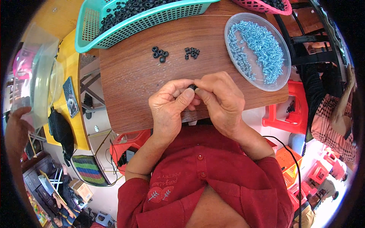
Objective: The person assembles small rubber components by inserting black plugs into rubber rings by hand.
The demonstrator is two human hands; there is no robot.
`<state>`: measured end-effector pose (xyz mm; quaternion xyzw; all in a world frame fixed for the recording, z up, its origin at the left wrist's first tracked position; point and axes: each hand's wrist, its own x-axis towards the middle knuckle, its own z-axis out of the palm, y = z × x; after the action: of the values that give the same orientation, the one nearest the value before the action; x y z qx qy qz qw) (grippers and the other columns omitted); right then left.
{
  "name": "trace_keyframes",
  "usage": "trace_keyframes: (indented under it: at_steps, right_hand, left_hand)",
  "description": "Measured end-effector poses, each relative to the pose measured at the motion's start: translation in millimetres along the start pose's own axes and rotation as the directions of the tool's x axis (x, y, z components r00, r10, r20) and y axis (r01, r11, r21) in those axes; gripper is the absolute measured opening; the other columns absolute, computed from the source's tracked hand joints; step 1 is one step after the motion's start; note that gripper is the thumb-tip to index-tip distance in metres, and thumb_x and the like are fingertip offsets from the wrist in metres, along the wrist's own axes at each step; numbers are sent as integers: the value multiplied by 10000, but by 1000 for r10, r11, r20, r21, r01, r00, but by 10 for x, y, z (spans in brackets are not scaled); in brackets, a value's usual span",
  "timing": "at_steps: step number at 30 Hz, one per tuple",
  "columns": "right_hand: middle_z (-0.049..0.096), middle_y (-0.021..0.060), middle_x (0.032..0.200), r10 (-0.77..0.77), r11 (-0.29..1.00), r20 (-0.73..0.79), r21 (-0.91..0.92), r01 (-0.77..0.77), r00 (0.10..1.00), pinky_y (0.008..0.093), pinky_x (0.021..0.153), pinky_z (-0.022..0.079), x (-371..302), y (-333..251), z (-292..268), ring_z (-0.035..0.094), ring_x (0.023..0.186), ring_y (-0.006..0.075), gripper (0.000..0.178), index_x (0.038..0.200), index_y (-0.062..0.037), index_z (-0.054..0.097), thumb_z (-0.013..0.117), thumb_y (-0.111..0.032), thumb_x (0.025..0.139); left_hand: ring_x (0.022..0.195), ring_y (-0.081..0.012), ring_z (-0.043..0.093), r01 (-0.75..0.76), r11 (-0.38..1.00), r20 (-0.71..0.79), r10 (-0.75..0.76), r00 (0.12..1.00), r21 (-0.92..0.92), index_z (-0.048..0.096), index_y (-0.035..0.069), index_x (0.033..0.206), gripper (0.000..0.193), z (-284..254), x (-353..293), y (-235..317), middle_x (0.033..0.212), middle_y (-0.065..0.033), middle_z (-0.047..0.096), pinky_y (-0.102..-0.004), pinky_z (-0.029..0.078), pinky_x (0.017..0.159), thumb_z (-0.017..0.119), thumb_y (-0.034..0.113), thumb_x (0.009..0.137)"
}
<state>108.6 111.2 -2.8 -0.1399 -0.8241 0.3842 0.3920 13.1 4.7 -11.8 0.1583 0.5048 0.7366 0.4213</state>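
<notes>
Above the near edge of the brown table, my left hand (169, 104) and my right hand (222, 100) meet at the fingertips. Between them is a small round black part (193, 87), pinched by both thumbs and forefingers and mostly covered. Beyond my hands lies a little group of black ring-shaped caps (160, 53). To its right is a cluster of smaller black pieces (192, 53). A clear round tray (228, 41) at the far right holds a heap of tiny shiny bluish pieces (262, 45).
At the far left of the table (129, 83) stands a teal basket (152, 26) full of black parts; a pink basket (262, 7) is at far right. A phone (70, 97) lies on a yellow table. Another person's hand (17, 127) is beside clear plastic containers. Red stools (287, 119) flank the table.
</notes>
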Motion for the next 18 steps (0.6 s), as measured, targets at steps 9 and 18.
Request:
trace_keyframes:
  at_steps: [9,18]
  right_hand:
    - [582,91,855,3,999,-77,-43,-6,997,314,637,440,-149,-10,95,538,776,241,327,992,-41,670,660,70,684]
    - [584,74,906,367,814,141,429,-391,919,242,685,456,-81,-58,-57,559,812,127,164,979,3,652,652,2,815]
  left_hand:
    - [639,-108,604,20,1000,-6,-20,1000,-21,613,-46,1011,185,-11,-8,-50,794,-73,654,-207,477,543,634,62,862]
    - [638,-101,599,8,999,-7,-8,1000,-44,626,-33,971,160,-7,-13,14,783,-71,648,-200,477,557,654,51,838]
